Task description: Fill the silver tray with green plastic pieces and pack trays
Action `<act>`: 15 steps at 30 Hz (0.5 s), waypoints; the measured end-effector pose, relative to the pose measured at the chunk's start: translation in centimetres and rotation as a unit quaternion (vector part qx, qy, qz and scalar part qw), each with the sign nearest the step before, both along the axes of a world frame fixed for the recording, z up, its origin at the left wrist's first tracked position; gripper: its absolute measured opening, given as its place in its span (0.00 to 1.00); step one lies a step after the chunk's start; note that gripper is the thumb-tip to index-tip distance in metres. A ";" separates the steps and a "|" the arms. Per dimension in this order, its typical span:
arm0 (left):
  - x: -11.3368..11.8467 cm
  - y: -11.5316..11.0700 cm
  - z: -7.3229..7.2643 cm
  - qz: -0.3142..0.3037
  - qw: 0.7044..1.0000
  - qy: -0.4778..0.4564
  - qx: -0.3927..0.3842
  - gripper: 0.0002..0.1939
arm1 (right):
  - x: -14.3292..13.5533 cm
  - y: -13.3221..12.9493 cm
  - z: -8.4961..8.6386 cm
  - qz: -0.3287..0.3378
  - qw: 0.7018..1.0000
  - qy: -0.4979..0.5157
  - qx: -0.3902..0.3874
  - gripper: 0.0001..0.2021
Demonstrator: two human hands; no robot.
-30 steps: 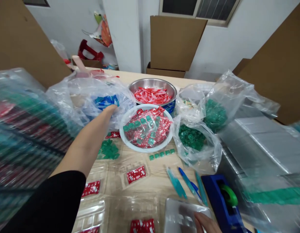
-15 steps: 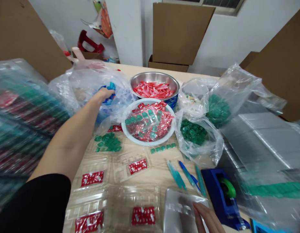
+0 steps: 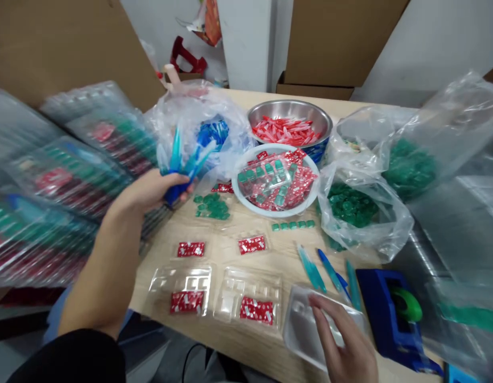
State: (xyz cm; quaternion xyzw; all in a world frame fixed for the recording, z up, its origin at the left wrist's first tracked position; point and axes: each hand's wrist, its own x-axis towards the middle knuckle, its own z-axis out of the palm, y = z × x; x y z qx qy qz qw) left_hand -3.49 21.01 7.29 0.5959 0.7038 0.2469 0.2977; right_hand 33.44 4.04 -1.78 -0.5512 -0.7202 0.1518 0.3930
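Observation:
My left hand [image 3: 161, 189] is closed around a bunch of blue pointed plastic pieces [image 3: 190, 165], held up near the opening of a clear bag [image 3: 236, 119]. More blue pieces [image 3: 214, 130] lie inside that bag. My right hand [image 3: 344, 335] rests with its fingers a little apart over a clear plastic tray [image 3: 300, 330] at the front right. Similar blue pieces [image 3: 310, 268] and a dark blue one [image 3: 328, 268] lie just beyond it. Several clear trays, each with a red spotted packet [image 3: 256, 309], are laid out at the front middle.
A white bowl [image 3: 235, 194] holds red packets and green squares; behind it stands a metal bowl [image 3: 330, 125] of red pieces. Bags of green pieces [image 3: 350, 205] and a blue tape dispenser [image 3: 384, 314] are at right. Stacks of filled trays [image 3: 55, 175] crowd the left.
My left hand has drawn back from the bag towards me with the blue pieces in it. The view has swung left; my right hand stays at the clear tray.

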 end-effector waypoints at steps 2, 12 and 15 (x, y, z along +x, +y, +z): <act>2.1 -3.4 -0.8 -0.059 0.993 -0.078 -0.062 0.14 | -2.8 1.5 1.0 0.029 0.988 0.115 -0.101 0.12; 11.4 -11.7 -5.3 -0.298 0.754 -0.441 -0.386 0.18 | -10.2 3.7 2.6 0.153 0.693 0.514 -0.482 0.27; 12.0 -12.9 -6.3 -0.266 0.701 -0.513 -0.418 0.27 | -10.0 3.0 2.3 0.037 0.666 0.555 -0.496 0.24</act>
